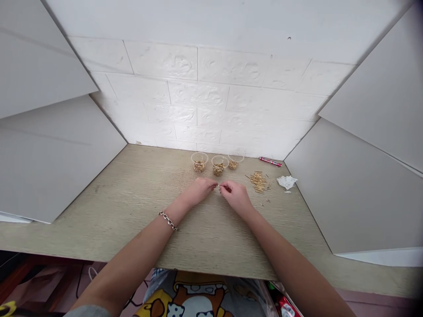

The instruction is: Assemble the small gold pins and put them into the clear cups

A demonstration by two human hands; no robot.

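Observation:
My left hand (pixel 203 189) and my right hand (pixel 234 193) meet fingertip to fingertip above the middle of the table. Both are closed in a pinch around something tiny and pale, too small to name. Just beyond them stand three clear plastic cups: the left cup (pixel 199 162) and the middle cup (pixel 219 165) contain small gold-coloured pieces, and the right cup (pixel 235 159) has a few more at its bottom. To the right of my right hand lies a loose pile of thin gold-coloured sticks (pixel 258 182).
Crumpled white paper or plastic (pixel 287 182) lies at the table's right side. A red wrapped stick (pixel 270 161) rests near the back wall (pixel 214 97). Pale panels (pixel 59 154) flank the wooden table (pixel 132 189). Fine specks lie left of the cups.

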